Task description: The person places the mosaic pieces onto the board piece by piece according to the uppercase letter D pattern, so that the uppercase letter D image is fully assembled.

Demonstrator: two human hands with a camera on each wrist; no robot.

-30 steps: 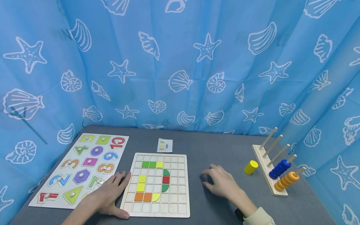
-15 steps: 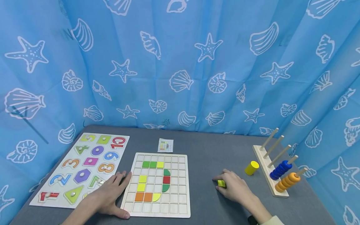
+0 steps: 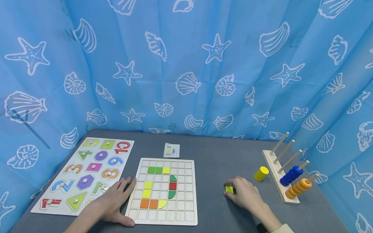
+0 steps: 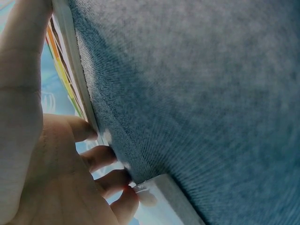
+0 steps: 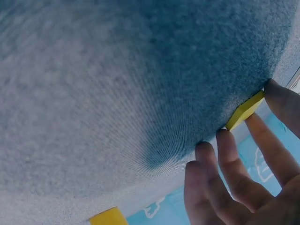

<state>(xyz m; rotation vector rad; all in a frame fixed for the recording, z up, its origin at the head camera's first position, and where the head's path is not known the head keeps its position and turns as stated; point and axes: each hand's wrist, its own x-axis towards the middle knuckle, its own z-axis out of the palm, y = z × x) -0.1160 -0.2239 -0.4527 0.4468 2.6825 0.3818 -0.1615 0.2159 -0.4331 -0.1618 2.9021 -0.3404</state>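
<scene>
My left hand (image 3: 110,202) rests against the left edge of a wooden grid board (image 3: 187,207), fingers and thumb spread; its fingertips lie close to a white number puzzle. Green, yellow, orange and red flat pieces sit in some of the board's squares, two green ones and a yellow one being quarter-round. To the right of the board, my right hand (image 3: 246,194) pinches a small yellow square tile (image 3: 229,189) down at the tabletop. In the right wrist view the yellow tile (image 5: 245,110) is held between thumb and fingertips.
A number-and-shape puzzle (image 3: 123,153) lies left. A small pattern card (image 3: 171,150) lies behind the grid board. A yellow cylinder (image 3: 261,173) stands beside a wooden peg rack (image 3: 271,161) with blue and orange beads at right. A blue shell-print curtain (image 3: 186,64) encloses the grey table.
My right hand has moved right, farther from the board, and a yellow tile now shows between its thumb and fingers. My left hand has stayed at the board's edge.
</scene>
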